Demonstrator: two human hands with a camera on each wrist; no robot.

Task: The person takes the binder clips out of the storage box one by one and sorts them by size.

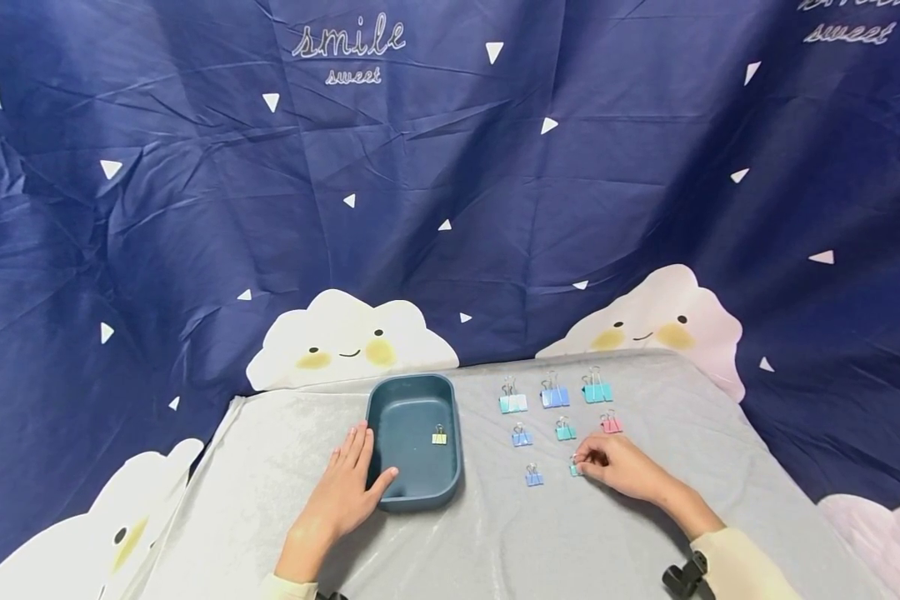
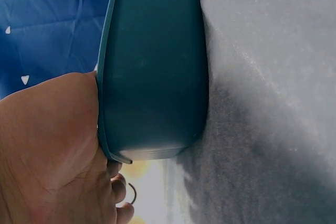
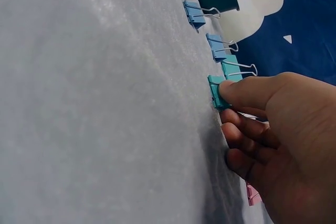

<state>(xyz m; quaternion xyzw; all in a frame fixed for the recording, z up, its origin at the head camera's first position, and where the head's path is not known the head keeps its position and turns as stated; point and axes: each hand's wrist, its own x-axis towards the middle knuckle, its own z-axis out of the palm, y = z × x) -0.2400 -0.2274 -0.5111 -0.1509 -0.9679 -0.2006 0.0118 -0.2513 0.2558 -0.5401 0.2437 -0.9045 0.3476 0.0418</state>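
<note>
My right hand (image 1: 621, 468) pinches a small teal binder clip (image 1: 575, 471) at the front of the group, thumb on its body in the right wrist view (image 3: 216, 92). My left hand (image 1: 345, 492) rests on the left rim of a dark teal bin (image 1: 459, 467), fingers straight along the side and thumb over the near corner. In the left wrist view the palm lies against the rim of the bin (image 2: 152, 66). Inside the bin stands one small yellow binder clip (image 1: 439, 437).
Left of the teal clip stands a small blue clip (image 1: 534, 477). Behind are a blue clip (image 1: 522, 437), a green clip (image 1: 566, 432) and a pink clip (image 1: 612, 424). Larger clips form the back row, including a blue one (image 1: 557, 398). A grey cloth (image 1: 495, 550) covers the table.
</note>
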